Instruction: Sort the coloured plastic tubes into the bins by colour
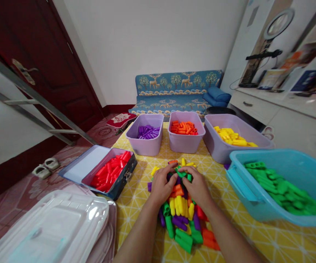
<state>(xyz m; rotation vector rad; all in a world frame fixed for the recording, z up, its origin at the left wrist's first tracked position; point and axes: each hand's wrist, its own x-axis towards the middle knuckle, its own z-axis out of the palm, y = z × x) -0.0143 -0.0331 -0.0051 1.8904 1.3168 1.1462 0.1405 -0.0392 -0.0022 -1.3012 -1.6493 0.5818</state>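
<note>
A loose pile of plastic tube pieces [181,206] in green, yellow, purple, orange and red lies on the yellow table, between my forearms. Over its far part, my left hand [163,184] rests with thumb and fingers apart, its fingertips touching the pieces. Facing it, my right hand [197,184] curls its thumb and fingers around a green plastic tube [182,174]. The fingertips of both hands nearly meet, and they partly hide the pieces beneath.
Beyond the pile stand lilac bins of purple [144,148], orange [185,143] and yellow pieces [212,146]. A turquoise bin [245,199] of green pieces is at right. At left are an opened box [122,181] of red pieces and stacked clear lids [72,212].
</note>
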